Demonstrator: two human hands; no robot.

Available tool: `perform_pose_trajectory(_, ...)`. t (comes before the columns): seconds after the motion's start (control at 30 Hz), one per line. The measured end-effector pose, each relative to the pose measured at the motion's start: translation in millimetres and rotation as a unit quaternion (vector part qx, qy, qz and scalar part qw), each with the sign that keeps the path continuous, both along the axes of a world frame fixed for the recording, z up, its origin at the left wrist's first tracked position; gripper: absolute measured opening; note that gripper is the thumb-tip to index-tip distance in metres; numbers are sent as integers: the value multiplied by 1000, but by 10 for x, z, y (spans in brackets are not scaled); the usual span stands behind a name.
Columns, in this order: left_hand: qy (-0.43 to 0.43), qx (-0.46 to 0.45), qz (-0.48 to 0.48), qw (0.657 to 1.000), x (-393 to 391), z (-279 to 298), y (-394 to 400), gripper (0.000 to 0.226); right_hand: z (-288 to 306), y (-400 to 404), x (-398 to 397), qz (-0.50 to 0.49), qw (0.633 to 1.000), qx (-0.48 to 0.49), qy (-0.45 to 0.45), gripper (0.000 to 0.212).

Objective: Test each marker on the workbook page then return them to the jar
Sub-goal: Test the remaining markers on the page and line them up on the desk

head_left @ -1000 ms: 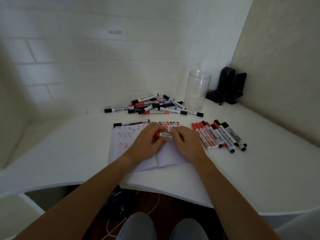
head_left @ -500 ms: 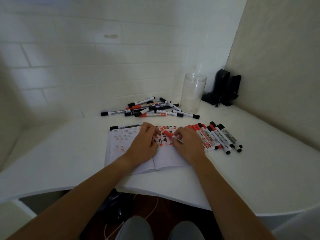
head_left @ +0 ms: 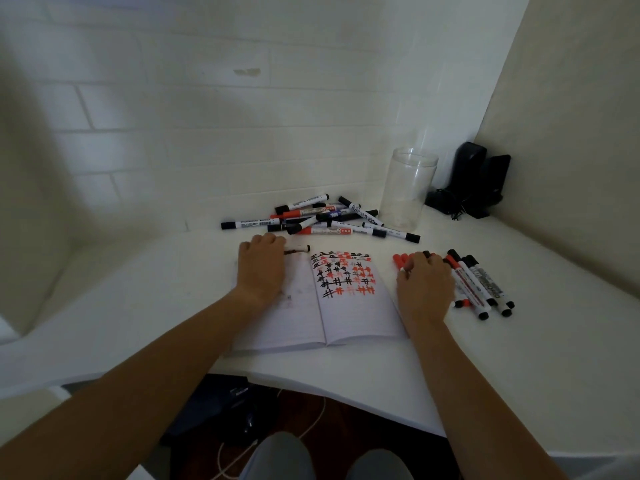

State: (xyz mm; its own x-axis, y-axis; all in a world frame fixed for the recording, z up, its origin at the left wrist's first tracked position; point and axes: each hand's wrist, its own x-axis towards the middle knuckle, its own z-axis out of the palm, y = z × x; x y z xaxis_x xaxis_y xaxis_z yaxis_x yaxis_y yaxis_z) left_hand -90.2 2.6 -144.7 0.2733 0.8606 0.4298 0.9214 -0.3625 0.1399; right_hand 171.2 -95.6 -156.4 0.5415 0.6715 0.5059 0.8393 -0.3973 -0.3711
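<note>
The open workbook (head_left: 349, 317) lies in front of me, its right page covered with red and black test marks. My left hand (head_left: 261, 268) rests on the left page, fingers curled over a black marker (head_left: 299, 250) at the book's top edge. My right hand (head_left: 424, 289) sits on the left end of a row of tested markers (head_left: 479, 287) and presses a red marker (head_left: 400, 260) against it; most of that marker is hidden. The clear jar (head_left: 408, 188) stands upright at the back. Beside it, to its left, lies a loose pile of markers (head_left: 325, 220).
Two black speakers (head_left: 479, 181) with cables stand in the back right corner, close to the jar. Walls close the desk (head_left: 519, 358) at the back and right. Its curved front edge runs just below the workbook. My knees and a white cable show under it.
My right hand carried the red marker off the page to the row on the right. My left hand moved up the left page onto the black marker. The marked page is uncovered.
</note>
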Motion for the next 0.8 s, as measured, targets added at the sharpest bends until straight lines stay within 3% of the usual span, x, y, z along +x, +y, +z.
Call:
perform_pose_trajectory(0.13, -6, -12, 29, 999, -94, -26, 63, 32, -14, 0, 19, -14, 1000, 1, 10, 19)
perform_pose_trajectory(0.23, -35, 46, 30, 998, -72, -51, 58, 28, -20, -5, 18, -11, 1000, 17, 10, 21)
perform_pose_trajectory(0.33, -75, 90, 6, 993, 32, -2, -40, 32, 20, -35, -48, 37, 995, 95, 6, 18)
perform_pose_trajectory(0.47, -66, 113, -162, 978, 234, 76, -213, 29, 153, -103, -232, 214, 961, 172, -36, 19)
perform_pose_trajectory(0.6, -114, 68, -335, 933, 369, 80, -364, 31, 150, -159, -465, 340, 935, 65, -83, 34)
perform_pose_trajectory(0.7, -194, -12, -296, 935, 372, -57, -403, 26, 79, -125, -453, 341, 938, 44, -50, 22)
perform_pose_trajectory(0.8, -202, -29, -240, 949, 354, -124, -340, 29, 43, -90, -321, 316, 947, 39, -45, 11)
